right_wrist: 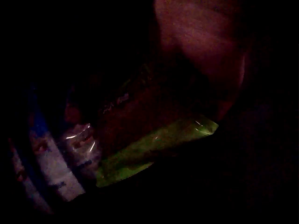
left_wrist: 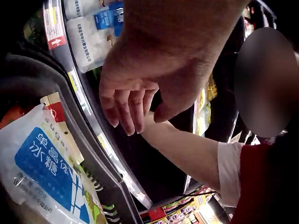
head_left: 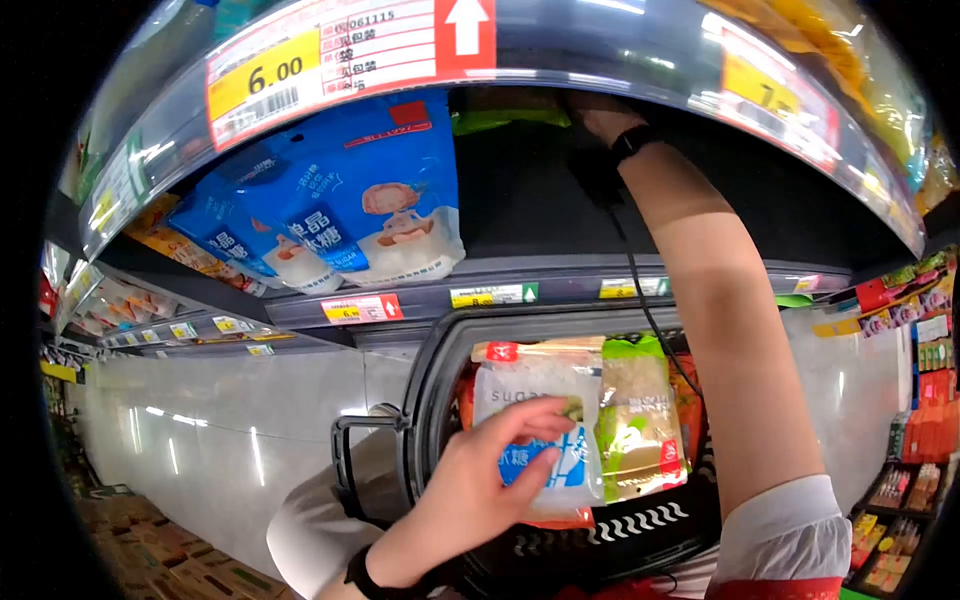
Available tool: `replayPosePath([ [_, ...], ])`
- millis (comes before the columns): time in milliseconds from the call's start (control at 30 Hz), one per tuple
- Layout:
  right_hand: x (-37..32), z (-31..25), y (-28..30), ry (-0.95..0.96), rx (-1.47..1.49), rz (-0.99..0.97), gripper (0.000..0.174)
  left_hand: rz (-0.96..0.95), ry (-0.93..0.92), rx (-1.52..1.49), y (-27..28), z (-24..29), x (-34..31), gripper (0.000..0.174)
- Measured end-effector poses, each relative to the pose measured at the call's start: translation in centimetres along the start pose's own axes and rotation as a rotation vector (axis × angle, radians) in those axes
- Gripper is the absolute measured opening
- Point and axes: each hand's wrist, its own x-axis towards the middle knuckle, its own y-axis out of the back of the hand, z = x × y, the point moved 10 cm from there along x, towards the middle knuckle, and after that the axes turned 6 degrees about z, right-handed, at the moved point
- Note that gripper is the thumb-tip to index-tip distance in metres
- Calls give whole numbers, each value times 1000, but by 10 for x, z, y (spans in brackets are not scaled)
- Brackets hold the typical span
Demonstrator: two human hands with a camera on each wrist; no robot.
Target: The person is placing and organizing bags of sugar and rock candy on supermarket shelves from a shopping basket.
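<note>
Basket (head_left: 424, 385), open left hand (head_left: 478, 482) over bag (head_left: 522, 388)

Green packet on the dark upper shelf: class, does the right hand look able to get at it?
Probably yes. The right hand is up inside the shelf, right beside the green packet, with nothing visible between them. Whether it touches is too dark to tell.

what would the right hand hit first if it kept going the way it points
Most likely the green packet lying in the dark just beyond the right hand. It is too dark to tell whether they already touch.
</note>
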Motion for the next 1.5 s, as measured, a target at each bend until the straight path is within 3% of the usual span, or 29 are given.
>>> replayPosePath([
  [133, -45, 1, 22, -153, 14, -96, 25, 34, -59, -5, 2, -1, 0, 34],
  [200, -77, 13, 73, -395, -294, -30, 28, 73, -51, -76, 5, -5, 0, 31],
  [233, -109, -11, 81, -441, -25, -51, 28, 101, -82, -79, 8, -4, 1, 30],
  [267, -133, -31, 106, -453, -146, 101, 24, 130, -110, -82, 10, -4, 3, 29],
  [300, -152, -34, 113, -443, 36, -12, 20, 203, -149, -77, 14, -7, 1, 28],
  [333, -189, -58, 115, -604, 128, 4, 25, 242, -160, -50, 18, -5, 0, 30],
  [400, -243, -89, 124, -714, 164, -48, 31, 327, -101, -164, 20, -12, -3, 33],
  [500, -301, -131, 132, -690, 121, -56, 31, 225, 120, -436, -7, -28, -13, 43],
  [533, -315, -138, 132, -659, 137, -72, 31, 125, 215, -571, -21, -39, -16, 52],
  [600, -337, -140, 137, -683, 196, -39, 30, -72, 356, -931, -52, -42, -29, 53],
  [700, -347, -153, 144, -554, 150, -109, 30, -116, 390, -1068, -67, -34, -42, 49],
  [733, -348, -163, 144, -472, 16, -172, 28, -111, 398, -1061, -70, -39, -41, 49],
  [800, -350, -182, 138, -291, -253, -304, 27, 10, 233, -807, -60, -46, -29, 45],
  [867, -359, -179, 138, -278, -183, -268, 28, 94, 209, -693, -56, -44, -30, 41],
  [967, -366, -156, 147, -573, 187, -20, 31, 245, 30, -571, -42, -33, -26, 36],
  [1100, -371, -145, 145, -706, 296, -16, 33, 380, -84, -507, -36, -31, -28, 36],
  [1200, -372, -143, 144, -702, 223, -120, 32, 461, -4, -570, -33, -55, -31, 36],
  [1233, -372, -146, 146, -706, 219, -119, 32, 461, 8, -581, -32, -56, -32, 36],
  [1333, -380, -153, 135, -741, -57, -358, 36, 419, -8, -623, -32, -44, -29, 37],
  [1400, -378, -145, 140, -669, -97, -315, 31, 386, -37, -581, -30, -36, -28, 38],
  [1467, -365, -151, 155, -375, -408, -233, 25, 209, 92, -666, -44, -36, -27, 38],
  [1500, -362, -159, 159, -280, -415, -156, 21, 154, 108, -695, -46, -36, -25, 37],
])
